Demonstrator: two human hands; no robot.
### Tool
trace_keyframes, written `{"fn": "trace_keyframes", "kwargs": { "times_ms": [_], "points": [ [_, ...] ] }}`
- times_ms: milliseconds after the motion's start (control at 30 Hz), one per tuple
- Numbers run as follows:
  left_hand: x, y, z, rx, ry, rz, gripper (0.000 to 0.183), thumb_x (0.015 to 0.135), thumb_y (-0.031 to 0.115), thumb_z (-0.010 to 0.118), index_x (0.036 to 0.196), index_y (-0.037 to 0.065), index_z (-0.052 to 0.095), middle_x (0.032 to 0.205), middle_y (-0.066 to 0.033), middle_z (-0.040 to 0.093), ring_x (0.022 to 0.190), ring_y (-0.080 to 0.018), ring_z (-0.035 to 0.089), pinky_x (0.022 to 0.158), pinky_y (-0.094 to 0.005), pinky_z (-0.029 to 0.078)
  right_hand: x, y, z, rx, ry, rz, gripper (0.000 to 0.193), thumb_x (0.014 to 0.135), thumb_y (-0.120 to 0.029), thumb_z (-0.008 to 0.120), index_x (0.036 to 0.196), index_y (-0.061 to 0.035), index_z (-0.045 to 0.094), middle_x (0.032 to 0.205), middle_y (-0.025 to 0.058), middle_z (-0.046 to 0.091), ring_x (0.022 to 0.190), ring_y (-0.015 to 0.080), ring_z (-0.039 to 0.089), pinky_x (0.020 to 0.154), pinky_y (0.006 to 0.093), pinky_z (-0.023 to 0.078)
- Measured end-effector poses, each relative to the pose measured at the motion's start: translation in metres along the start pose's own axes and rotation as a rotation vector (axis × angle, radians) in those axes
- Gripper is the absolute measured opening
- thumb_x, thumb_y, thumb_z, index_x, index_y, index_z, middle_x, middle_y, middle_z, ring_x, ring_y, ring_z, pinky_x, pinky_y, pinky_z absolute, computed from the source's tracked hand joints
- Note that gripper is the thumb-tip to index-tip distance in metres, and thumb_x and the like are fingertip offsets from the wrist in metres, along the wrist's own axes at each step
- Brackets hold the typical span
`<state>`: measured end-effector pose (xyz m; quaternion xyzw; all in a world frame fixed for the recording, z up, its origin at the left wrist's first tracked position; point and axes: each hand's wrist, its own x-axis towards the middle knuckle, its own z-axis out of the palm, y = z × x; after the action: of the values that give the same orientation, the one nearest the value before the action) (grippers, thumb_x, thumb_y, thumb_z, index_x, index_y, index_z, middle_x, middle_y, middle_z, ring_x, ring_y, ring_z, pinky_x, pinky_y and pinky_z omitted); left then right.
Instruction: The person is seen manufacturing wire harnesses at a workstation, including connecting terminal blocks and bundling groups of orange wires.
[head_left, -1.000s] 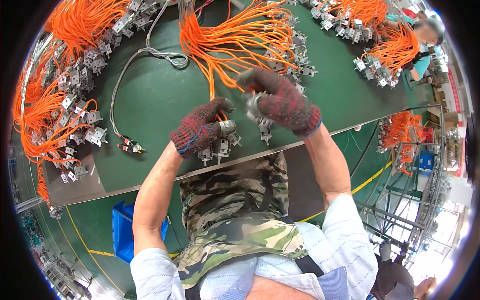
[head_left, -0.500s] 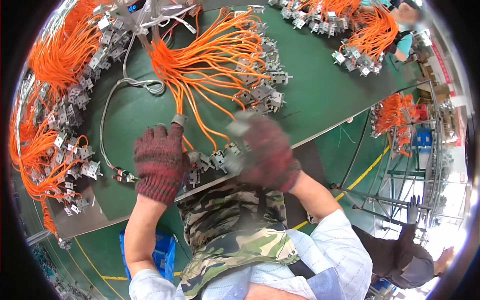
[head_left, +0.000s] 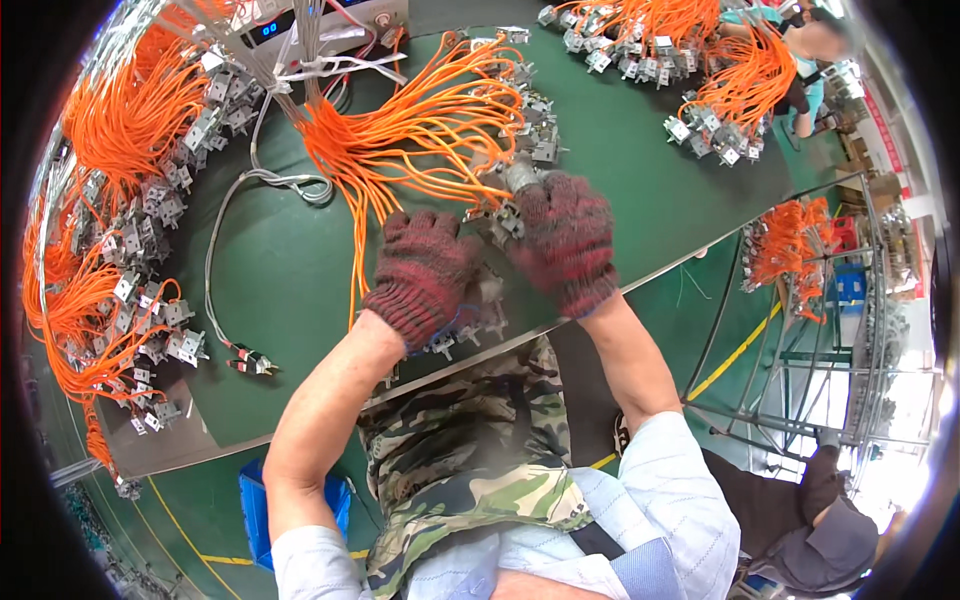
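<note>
My right hand (head_left: 568, 240), in a dark red and grey knitted glove, is closed on a grey metal cable connector (head_left: 520, 178) at the edge of the connector row. To its left my left hand (head_left: 428, 265), gloved alike, is palm down with bent fingers over the orange cables (head_left: 362, 235); what lies under its fingers is hidden. Between the hands shows another metal connector (head_left: 508, 218). Several connectors (head_left: 480, 318) lie near the table's front edge, partly behind my left hand. The orange cables fan out from one bundle (head_left: 325, 125).
The green table (head_left: 275, 270) carries a grey cable with plugs (head_left: 250, 360). Heaps of orange cables (head_left: 130, 120) line the left side. A box with a lit display (head_left: 330, 30) stands at the back. A blue crate (head_left: 258, 510) is below; a metal rack (head_left: 825, 355) and other people are right.
My left hand has moved right and farther from me, off the grey-ended cable it was at. My right hand has moved away from me and slightly right, toward the connector row.
</note>
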<state>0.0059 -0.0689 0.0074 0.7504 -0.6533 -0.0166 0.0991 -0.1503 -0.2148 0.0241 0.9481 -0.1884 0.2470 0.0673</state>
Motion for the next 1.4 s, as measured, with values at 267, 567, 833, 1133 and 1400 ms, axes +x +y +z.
{"fn": "trace_keyframes", "kwargs": {
  "times_ms": [267, 567, 833, 1133, 1400],
  "points": [
    [-0.053, -0.042, -0.004, -0.117, -0.142, 0.184, 0.036, 0.073, 0.035, 0.08, 0.105, 0.018, 0.075, 0.104, -0.0059, 0.072, 0.114, -0.0279, 0.065, 0.114, -0.0506, 0.041, -0.048, -0.078, -0.037, 0.052, -0.435, 0.021, 0.048, 0.087, -0.04, 0.076, 0.115, -0.0027, 0.065, 0.097, 0.0159, 0.066, 0.084, 0.0358, 0.069, 0.068, 0.049, 0.054],
    [-0.041, -0.04, -0.03, -0.455, -0.135, -0.137, 0.041, 0.084, 0.039, 0.081, 0.115, 0.015, 0.074, 0.11, -0.0105, 0.073, 0.109, -0.0333, 0.068, 0.098, -0.0475, 0.053, -0.066, -0.06, 0.01, 0.24, -0.544, 0.023, 0.031, 0.095, -0.024, 0.065, 0.115, -0.0012, 0.063, 0.1, 0.0232, 0.065, 0.084, 0.0413, 0.069, 0.068, 0.0526, 0.054],
    [0.045, -0.023, 0.0, -0.11, 0.207, 0.107, 0.046, 0.088, 0.041, 0.079, 0.123, 0.013, 0.07, 0.114, -0.0117, 0.069, 0.11, -0.0363, 0.066, 0.094, -0.0512, 0.053, -0.057, -0.072, -0.004, 0.269, -0.622, 0.029, 0.042, 0.095, -0.027, 0.07, 0.128, -0.0019, 0.063, 0.108, 0.024, 0.067, 0.097, 0.0432, 0.07, 0.079, 0.0544, 0.055],
    [0.037, -0.014, 0.011, -0.105, 0.174, 0.041, 0.046, 0.083, 0.051, 0.081, 0.112, 0.017, 0.073, 0.116, -0.0101, 0.067, 0.115, -0.0368, 0.062, 0.099, -0.0539, 0.047, -0.055, 0.013, 0.016, 0.329, -0.074, 0.066, 0.071, 0.085, -0.023, 0.076, 0.149, -0.0022, 0.055, 0.126, 0.0247, 0.066, 0.109, 0.0445, 0.067, 0.092, 0.0526, 0.055],
    [0.012, -0.029, 0.009, -0.049, -0.179, -0.016, 0.04, 0.099, 0.053, 0.063, 0.101, 0.016, 0.08, 0.11, -0.01, 0.074, 0.118, -0.0314, 0.064, 0.111, -0.0509, 0.04, -0.054, -0.045, 0.002, 0.386, -0.671, 0.078, 0.057, 0.085, -0.03, 0.072, 0.132, 0.0001, 0.062, 0.119, 0.0222, 0.068, 0.109, 0.0415, 0.069, 0.087, 0.0499, 0.058]
  ]
}}
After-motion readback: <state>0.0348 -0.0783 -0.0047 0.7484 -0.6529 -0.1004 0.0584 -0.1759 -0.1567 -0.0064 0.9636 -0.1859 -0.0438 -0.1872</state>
